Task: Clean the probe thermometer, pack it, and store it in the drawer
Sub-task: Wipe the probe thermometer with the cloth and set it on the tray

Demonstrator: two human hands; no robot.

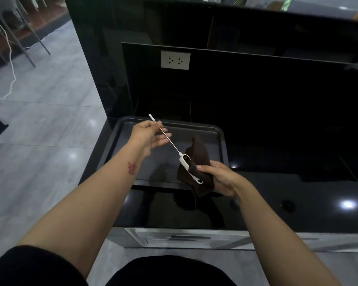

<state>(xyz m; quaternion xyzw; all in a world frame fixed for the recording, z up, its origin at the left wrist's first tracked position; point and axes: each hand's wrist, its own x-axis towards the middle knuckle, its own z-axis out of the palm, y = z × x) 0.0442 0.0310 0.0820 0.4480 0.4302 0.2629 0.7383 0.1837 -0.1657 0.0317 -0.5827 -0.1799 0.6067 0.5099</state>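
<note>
The white probe thermometer [186, 163] hangs in the air above a dark baking tray [220, 141]. Its thin metal probe slants up and to the left, ending in a small white tip cap. My left hand [148, 135] pinches the probe near that tip between thumb and fingers. A dark brown cloth [198, 157] is wrapped round the thermometer's white body, and my right hand [217, 178] grips both together. Part of the body is hidden by the cloth.
The tray lies on a glossy black countertop [277, 203] at its left end. A white double wall socket [175, 59] sits on the black back panel. Grey drawer fronts [184, 237] run under the counter edge. Grey floor tiles, chair legs and a white cable lie left.
</note>
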